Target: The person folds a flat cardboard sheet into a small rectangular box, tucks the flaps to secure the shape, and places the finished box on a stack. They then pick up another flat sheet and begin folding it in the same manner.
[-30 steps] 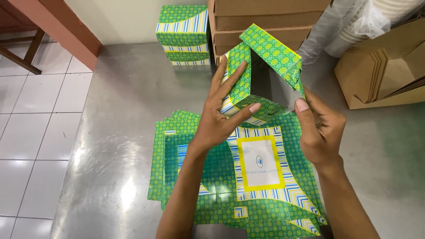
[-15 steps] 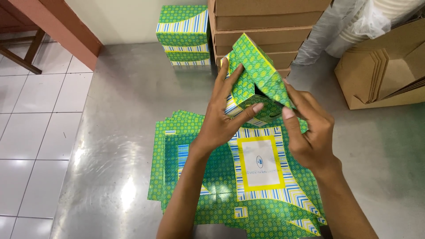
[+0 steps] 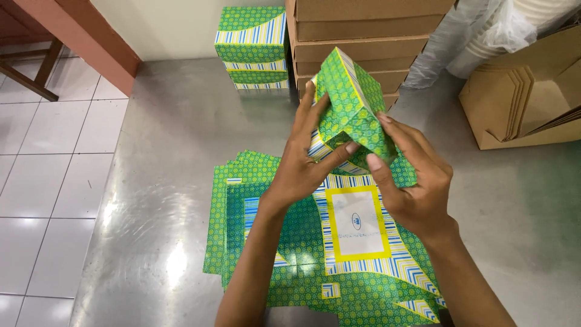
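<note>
Above the steel table (image 3: 151, 181), both hands hold a green box (image 3: 351, 109) that is half folded, over a stack of flat blanks (image 3: 290, 242). Left hand (image 3: 302, 169) grips its near side, thumb under; right hand (image 3: 411, 181) closes fingers on the right face. To fold cleanly, press along the creases and keep the corners square. The box's underside is hidden, so the bottom flaps may be untucked.

Green patterned carton (image 3: 351, 109) held mid-air; flat green blanks (image 3: 290, 242) below; brown cartons (image 3: 363, 30) behind
</note>
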